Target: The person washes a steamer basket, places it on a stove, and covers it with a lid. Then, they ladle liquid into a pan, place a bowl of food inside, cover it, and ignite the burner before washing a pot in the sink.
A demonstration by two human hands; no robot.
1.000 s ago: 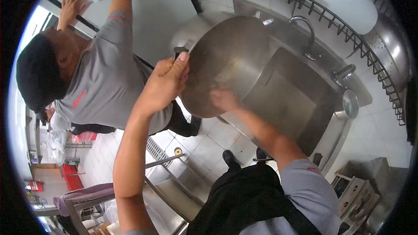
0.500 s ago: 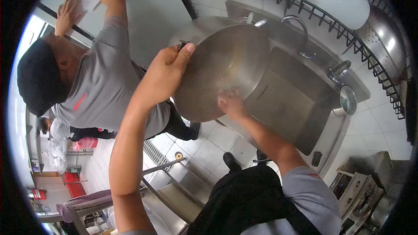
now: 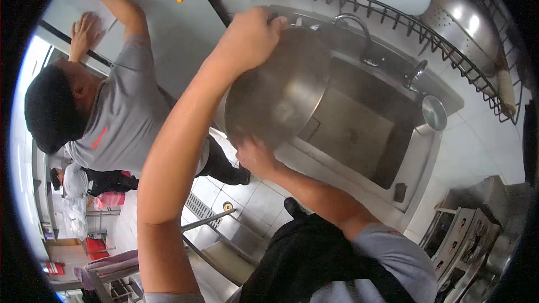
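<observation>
Gripping the round, dull-metal pot by its upper rim, your left hand holds it tilted beside the boxy steel sink, your right hand at its lower rim, grip unclear.

Smooth metal pot, dull sheen

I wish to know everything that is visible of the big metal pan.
The pan is wide, round and deep, looks like dull gray metal, and has a thin rim and a brighter patch inside. It is held tilted beside the sink basin, inside facing the camera. The left hand grips its top edge; the right hand, blurred, is at its lower edge.
</observation>
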